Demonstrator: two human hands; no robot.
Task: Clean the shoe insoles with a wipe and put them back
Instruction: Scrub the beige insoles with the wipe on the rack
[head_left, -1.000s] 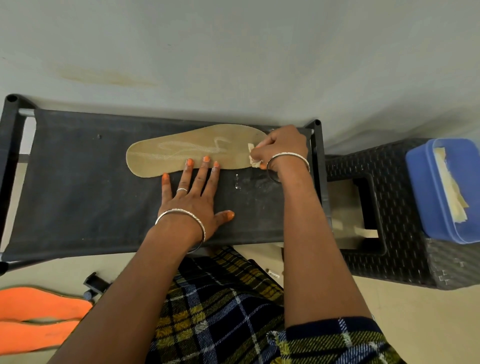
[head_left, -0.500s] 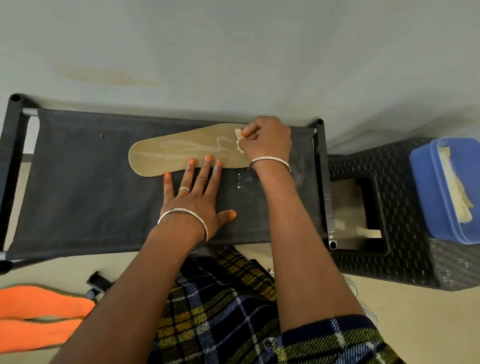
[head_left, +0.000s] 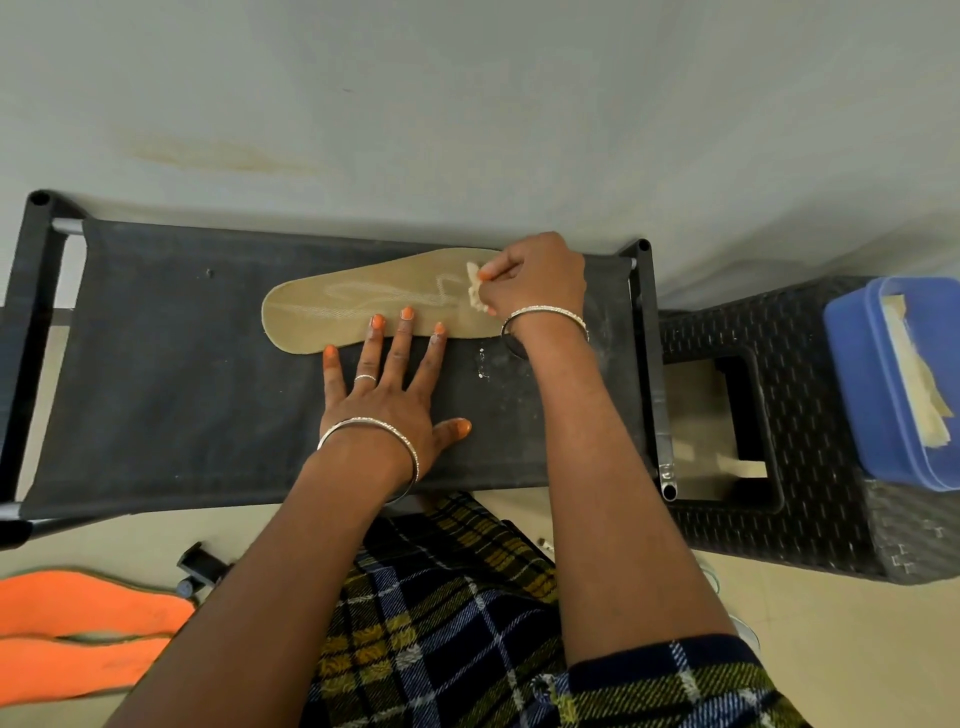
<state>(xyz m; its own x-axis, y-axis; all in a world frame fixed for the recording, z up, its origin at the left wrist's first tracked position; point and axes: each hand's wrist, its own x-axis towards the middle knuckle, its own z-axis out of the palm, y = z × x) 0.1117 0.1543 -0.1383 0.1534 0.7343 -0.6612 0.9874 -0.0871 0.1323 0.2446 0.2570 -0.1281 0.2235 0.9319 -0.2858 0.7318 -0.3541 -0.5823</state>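
A tan insole (head_left: 332, 306) lies flat on the black fabric top of a low rack (head_left: 156, 374), its toe end to the left, with a pale wet streak along it. My left hand (head_left: 387, 392) lies flat on the fabric, fingers straight, its fingertips pressing the insole's near edge. My right hand (head_left: 535, 280) covers the insole's right end and pinches a small crumpled wipe (head_left: 474, 291) against it.
A blue tub (head_left: 857, 384) with pale wipes inside sits on a black woven stool (head_left: 795, 525) at the right. Two orange insoles (head_left: 78, 623) lie on the floor at the lower left. A grey wall runs behind the rack. My plaid-clothed lap is below.
My right hand with the wipe slid up and to the left along the insole's right end. My left hand stayed pressed in place.
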